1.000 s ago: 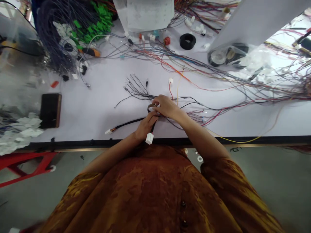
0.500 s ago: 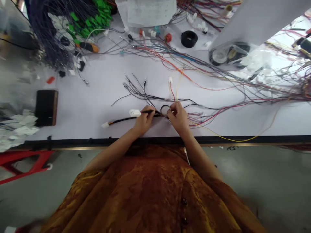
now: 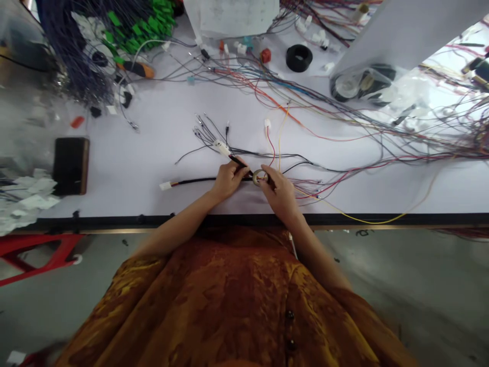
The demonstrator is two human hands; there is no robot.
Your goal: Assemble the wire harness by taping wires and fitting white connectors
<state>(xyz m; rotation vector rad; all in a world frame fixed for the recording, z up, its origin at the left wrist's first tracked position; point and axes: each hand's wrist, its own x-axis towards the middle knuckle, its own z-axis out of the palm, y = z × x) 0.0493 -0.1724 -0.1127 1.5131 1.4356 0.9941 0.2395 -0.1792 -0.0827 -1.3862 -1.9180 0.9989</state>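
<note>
My left hand (image 3: 228,179) pinches a black-sleeved cable (image 3: 237,161) that ends in a white connector (image 3: 220,147). A second black-sleeved cable (image 3: 198,180) runs beneath that hand to another white connector (image 3: 165,185) on the left. In my right hand (image 3: 278,189) is a roll of tape (image 3: 255,176), its ring held by the fingers right against the wire bundle. Thin black wires (image 3: 252,153) with metal terminals lie just beyond my hands. A red wire with a white plug (image 3: 267,123) and a yellow wire (image 3: 280,148) rise from near my right hand.
A dark phone (image 3: 71,166) lies at the left, beside white connectors (image 3: 30,196). Long loose wires (image 3: 324,104) cross the table's back and right. A black tape roll (image 3: 299,58), an orange-handled tool (image 3: 139,69) and green-tipped wires (image 3: 141,33) sit farther back. The dark table edge (image 3: 367,220) runs before me.
The white connector in my left hand has swung up and right, tilting its cable. The tape roll has turned and moved slightly left and down, and my right hand's fingers have shifted around it.
</note>
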